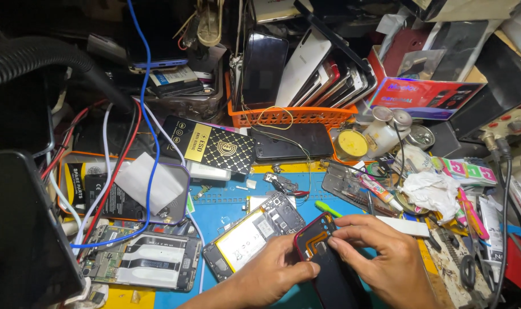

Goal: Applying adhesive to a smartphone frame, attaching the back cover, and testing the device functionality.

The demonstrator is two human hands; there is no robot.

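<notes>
Two bare hands are working at the lower middle of a cluttered blue repair mat [226, 214]. Both are gripping a dark, red-edged phone back cover [323, 257], which is lying tilted, its upper end pointing away from the person. The left hand [272, 272] is clasping the cover's left edge, with the thumb lying across the inner face. The right hand [380, 252] is reaching over from the right, and its curled fingers [343, 234] are pressing down near the cover's upper end; the fingertips of both hands are nearly meeting there.

Just beside the left hand, an opened smartphone with an exposed pale battery and circuit board [254, 234] is lying diagonally on the mat. Further left, a second opened phone with white inner plates [143, 260] is resting flat. A bright green plastic tool [328, 209] is lying just above the cover.

Behind the mat, an orange plastic basket [289, 116] is holding several phones standing on edge. A black flat box with gold print [212, 143] is leaning in front of it. A blue cable [149, 114] is running down across the left side of the bench. A crumpled white tissue [429, 191] is sitting to the right, well apart from the hands.
</notes>
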